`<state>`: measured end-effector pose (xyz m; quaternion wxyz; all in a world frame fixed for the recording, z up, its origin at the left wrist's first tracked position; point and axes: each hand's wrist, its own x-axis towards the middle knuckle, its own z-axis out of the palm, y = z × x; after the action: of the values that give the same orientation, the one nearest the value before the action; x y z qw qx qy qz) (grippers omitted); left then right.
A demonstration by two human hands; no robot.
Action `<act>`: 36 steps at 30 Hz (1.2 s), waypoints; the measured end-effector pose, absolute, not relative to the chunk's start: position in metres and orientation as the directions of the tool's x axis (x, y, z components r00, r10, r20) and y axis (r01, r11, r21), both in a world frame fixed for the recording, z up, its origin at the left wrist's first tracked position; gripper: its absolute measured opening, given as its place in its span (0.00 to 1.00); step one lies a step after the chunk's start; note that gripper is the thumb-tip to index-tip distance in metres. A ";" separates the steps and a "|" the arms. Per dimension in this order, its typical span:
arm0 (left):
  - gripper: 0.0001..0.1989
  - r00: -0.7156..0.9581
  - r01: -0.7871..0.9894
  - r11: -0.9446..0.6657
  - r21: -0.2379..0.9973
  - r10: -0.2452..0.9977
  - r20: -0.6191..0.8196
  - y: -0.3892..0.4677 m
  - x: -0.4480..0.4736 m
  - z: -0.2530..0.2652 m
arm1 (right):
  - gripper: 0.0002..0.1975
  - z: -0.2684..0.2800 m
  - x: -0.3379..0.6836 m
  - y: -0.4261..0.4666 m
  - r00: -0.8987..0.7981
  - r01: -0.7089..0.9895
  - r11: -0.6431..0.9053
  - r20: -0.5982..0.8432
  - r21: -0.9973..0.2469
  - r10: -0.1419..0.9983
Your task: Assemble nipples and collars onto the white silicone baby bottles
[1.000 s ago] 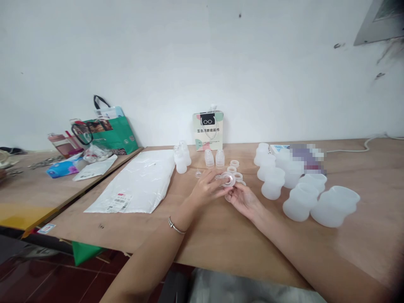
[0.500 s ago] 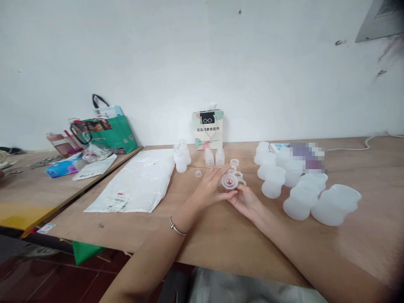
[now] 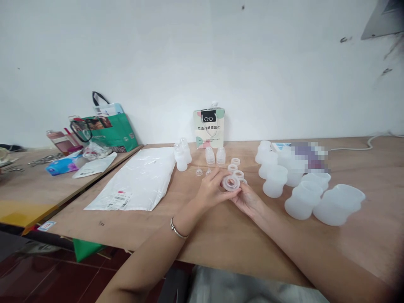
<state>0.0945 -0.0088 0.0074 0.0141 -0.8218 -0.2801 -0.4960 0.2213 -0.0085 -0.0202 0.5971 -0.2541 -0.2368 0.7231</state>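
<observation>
Both hands meet over the middle of the table. My left hand (image 3: pixel 212 186) has its thumb and fingers closed around the left side of a translucent bottle collar ring (image 3: pixel 231 177). My right hand (image 3: pixel 249 201) grips the same ring from below and the right, some of its fingers hidden behind it. Whether a nipple sits inside the ring I cannot tell. Just beyond it lie several loose collar rings (image 3: pixel 235 161). Clear bottle nipples (image 3: pixel 198 171) stand to the left of my left hand, and two clear caps (image 3: pixel 210 155) stand farther back.
Several frosted bottle bodies (image 3: pixel 275 182) stand on the right. Capped bottles (image 3: pixel 182 160) are at the left, beside a white plastic mailer (image 3: pixel 135 176). A paper bag (image 3: pixel 209 128) leans at the wall. The left table holds a green bag (image 3: pixel 118 134) and a tissue pack (image 3: pixel 63 165).
The held ring has tilted slightly, and the fingertip seen through its centre no longer shows. My left hand has shifted a little, uncovering a second nipple behind it.
</observation>
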 end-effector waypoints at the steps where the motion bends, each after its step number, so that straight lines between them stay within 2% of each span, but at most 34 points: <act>1: 0.18 0.354 0.472 -0.849 0.237 0.429 0.831 -0.009 0.094 0.008 | 0.06 -0.019 0.221 -0.009 -0.161 -0.746 -0.172 -0.076 -0.644 0.984; 12: 0.16 0.264 0.532 -0.810 0.248 0.437 0.860 -0.008 0.095 0.011 | 0.05 -0.019 0.218 -0.014 -0.128 -0.766 -0.124 -0.039 -0.631 0.991; 18: 0.15 0.301 0.504 -0.829 0.241 0.430 0.851 -0.010 0.096 0.009 | 0.03 -0.013 0.220 -0.013 -0.071 -0.750 -0.115 -0.093 -0.651 0.993; 27: 0.14 0.321 0.468 -0.839 0.278 0.455 0.831 -0.011 0.095 0.013 | 0.02 -0.006 0.220 -0.016 -0.044 -0.715 -0.087 -0.079 -0.694 0.996; 29: 0.16 0.334 0.452 -0.829 0.329 0.499 0.800 -0.009 0.092 0.015 | 0.02 -0.007 0.222 -0.016 -0.007 -0.704 -0.040 -0.050 -0.709 0.999; 32: 0.19 0.366 0.410 -0.795 0.447 0.592 0.718 -0.004 0.087 0.017 | 0.05 -0.009 0.226 -0.017 0.116 -0.629 0.149 0.097 -0.763 0.988; 34: 0.19 0.405 0.362 -0.765 0.533 0.644 0.648 0.000 0.084 0.016 | 0.06 -0.010 0.229 -0.017 0.217 -0.485 0.308 0.229 -0.819 0.949; 36: 0.18 0.442 0.308 -0.732 0.608 0.676 0.590 0.003 0.082 0.015 | 0.07 -0.012 0.231 -0.017 0.286 -0.316 0.404 0.320 -0.859 0.903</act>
<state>0.0818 0.0029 0.0154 -0.2110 -0.8225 -0.2990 -0.4353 0.2309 -0.0165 -0.0116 0.7228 -0.3468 -0.4236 0.4216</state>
